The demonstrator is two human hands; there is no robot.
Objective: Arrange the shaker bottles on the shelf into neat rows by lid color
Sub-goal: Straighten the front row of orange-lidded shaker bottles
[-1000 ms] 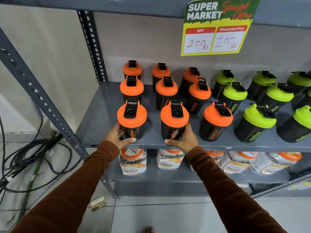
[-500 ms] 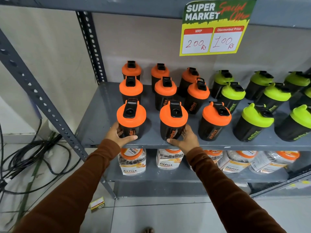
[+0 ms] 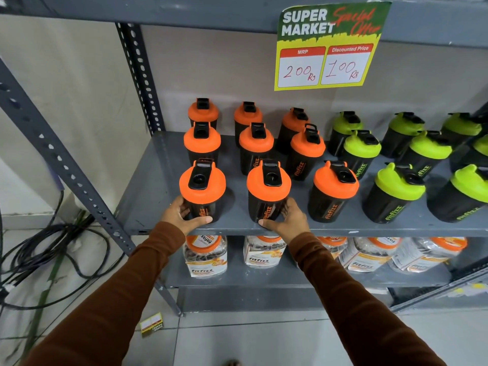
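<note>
Black shaker bottles stand on a grey metal shelf (image 3: 148, 196). Several orange-lidded ones fill the left half in three rows; several green-lidded ones (image 3: 396, 191) fill the right half. My left hand (image 3: 182, 216) wraps the base of the front-left orange-lidded bottle (image 3: 202, 188). My right hand (image 3: 286, 219) grips the base of the front-middle orange-lidded bottle (image 3: 268, 188). Both bottles stand upright on the shelf near its front edge. A third front-row orange bottle (image 3: 334, 190) stands untouched to the right.
A lower shelf holds clear jars with orange lids (image 3: 206, 254). A yellow price sign (image 3: 327, 46) hangs from the upper shelf. Slotted shelf posts (image 3: 60, 165) stand at left. Black cables (image 3: 52, 249) lie on the tiled floor, near a small box (image 3: 151, 324).
Both hands keep their hold on the two front orange-lidded bottles; the fingers have shifted only slightly around the bases. The bottles stay in nearly the same spots.
</note>
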